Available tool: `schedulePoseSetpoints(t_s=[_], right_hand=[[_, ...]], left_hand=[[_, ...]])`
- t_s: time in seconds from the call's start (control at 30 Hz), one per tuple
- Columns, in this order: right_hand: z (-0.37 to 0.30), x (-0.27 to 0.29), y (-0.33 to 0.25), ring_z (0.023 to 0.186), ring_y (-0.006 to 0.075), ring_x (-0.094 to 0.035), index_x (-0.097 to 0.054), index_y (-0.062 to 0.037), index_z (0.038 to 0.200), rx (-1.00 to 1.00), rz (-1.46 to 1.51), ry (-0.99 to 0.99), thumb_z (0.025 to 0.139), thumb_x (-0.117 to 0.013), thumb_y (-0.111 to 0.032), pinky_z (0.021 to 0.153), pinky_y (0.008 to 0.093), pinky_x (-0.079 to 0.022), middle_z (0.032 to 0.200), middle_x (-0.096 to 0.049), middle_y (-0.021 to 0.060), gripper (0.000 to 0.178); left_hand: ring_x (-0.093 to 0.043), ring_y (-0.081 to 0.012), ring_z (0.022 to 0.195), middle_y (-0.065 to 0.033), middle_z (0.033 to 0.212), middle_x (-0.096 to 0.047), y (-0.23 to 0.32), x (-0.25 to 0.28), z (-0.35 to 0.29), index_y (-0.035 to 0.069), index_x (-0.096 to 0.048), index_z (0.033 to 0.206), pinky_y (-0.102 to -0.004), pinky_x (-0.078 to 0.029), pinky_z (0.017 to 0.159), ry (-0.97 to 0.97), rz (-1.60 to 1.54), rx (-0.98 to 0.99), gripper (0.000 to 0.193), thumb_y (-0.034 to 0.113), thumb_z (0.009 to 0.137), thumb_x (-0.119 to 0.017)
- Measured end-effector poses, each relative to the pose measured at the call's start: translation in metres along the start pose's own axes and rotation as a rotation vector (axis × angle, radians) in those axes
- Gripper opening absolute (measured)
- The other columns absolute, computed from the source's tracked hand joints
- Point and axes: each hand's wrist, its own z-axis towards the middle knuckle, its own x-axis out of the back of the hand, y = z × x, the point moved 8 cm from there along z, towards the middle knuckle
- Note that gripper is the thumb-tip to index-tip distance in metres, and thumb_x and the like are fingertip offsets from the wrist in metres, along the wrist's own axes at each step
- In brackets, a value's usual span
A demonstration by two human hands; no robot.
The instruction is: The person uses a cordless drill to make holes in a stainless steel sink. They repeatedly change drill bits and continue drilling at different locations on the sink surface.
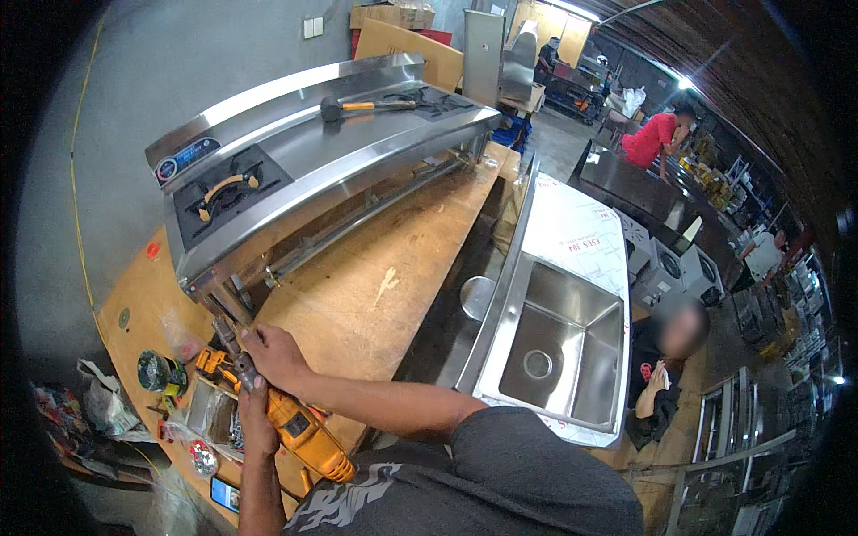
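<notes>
Head view shows the person bent over a wooden tabletop (393, 279), both bare hands together at its near left part. The left hand (256, 418) has its fingers closed round the lower end of a grey metal tool (229, 338), thumb laid along the shaft. The right hand (279, 360) is at the tool's upper part, fingers bent in against its side; whether they grip it or some small piece, I cannot tell. The tool's far end points toward the near corner of a stainless-steel stove (331, 165).

Beneath and just beside the hands lies an orange power tool (304, 438), its body running back toward the person's dark shirt (500, 478). To the left of the hands sit a green-sided tin (154, 372), an open metal box (202, 413), a silvery round piece (203, 457) and a phone (225, 493) with its screen lit.

Up on the stove, a mallet (357, 106) with an orange grip lies across the top, near the far burner (438, 102). Right of the tabletop stands a steel sink unit (572, 232); beyond it, a person in a red shirt (651, 140) leans over a dark surface.
</notes>
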Motion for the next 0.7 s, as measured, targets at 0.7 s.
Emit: schedulePoseSetpoints(t_s=[0.7], right_hand=[[0.026, -0.036, 0.016, 0.084, 0.0176, -0.057, -0.066, -0.0041, 0.106, -0.187, 0.242, -0.329, 0.096, -0.045, -0.056, 0.086, 0.0334, -0.044, 0.087, -0.065, 0.0080, 0.057]], left_hand=[[-0.054, -0.0171, 0.102, -0.0086, 0.112, -0.057, 0.005, 0.023, 0.010, 0.002, -0.046, 0.125, -0.0331, -0.043, 0.091, 0.100, 0.164, 0.064, 0.046, 0.036, 0.096, -0.056]])
